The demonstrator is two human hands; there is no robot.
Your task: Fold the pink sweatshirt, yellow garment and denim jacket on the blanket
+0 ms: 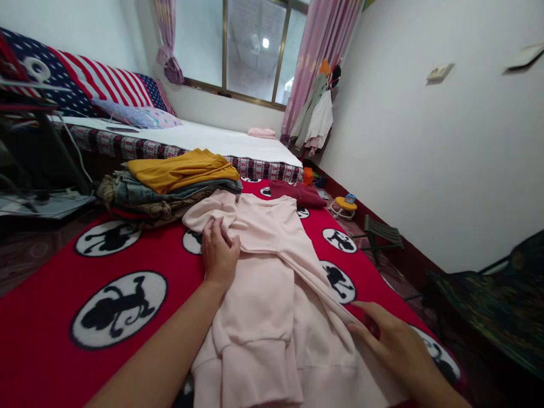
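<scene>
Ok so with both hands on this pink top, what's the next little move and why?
Probably fold the sleeve across the body. The left hand lies flat on the pink top near the shoulder, pinning it, while the right hand rests at the right edge, where a sleeve runs diagonally down to it. The top lies spread on the red blanket, only partly folded.

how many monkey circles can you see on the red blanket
8 at least: left front, left rear, by the left hand, two near the bed, three along the right edge. The pink sweatshirt may hide more.
</scene>
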